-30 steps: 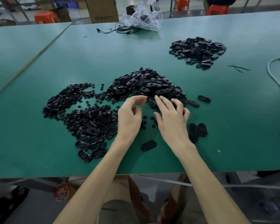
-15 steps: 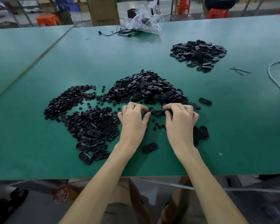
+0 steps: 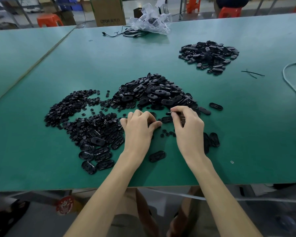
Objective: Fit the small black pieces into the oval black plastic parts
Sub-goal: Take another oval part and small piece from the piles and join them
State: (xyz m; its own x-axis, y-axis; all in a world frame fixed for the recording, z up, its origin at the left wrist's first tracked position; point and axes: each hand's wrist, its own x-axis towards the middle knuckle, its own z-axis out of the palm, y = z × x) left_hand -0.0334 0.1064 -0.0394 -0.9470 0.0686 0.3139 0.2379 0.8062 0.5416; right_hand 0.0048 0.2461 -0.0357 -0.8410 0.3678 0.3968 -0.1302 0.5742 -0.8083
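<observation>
Black oval plastic part (image 3: 168,113) pinched in your right hand (image 3: 189,124)
Long axis points left toward your curled left hand (image 3: 139,124), just beside; what it holds is hidden.

L hand (image 3: 138,129) & R hand (image 3: 189,129) bare, slim forearms (image 3: 109,185) uncovered to elbows; brown garment (image 3: 143,207) over lap, details unclear.

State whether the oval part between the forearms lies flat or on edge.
Flat: the oval part shows its broad face, resting on the table.
</observation>
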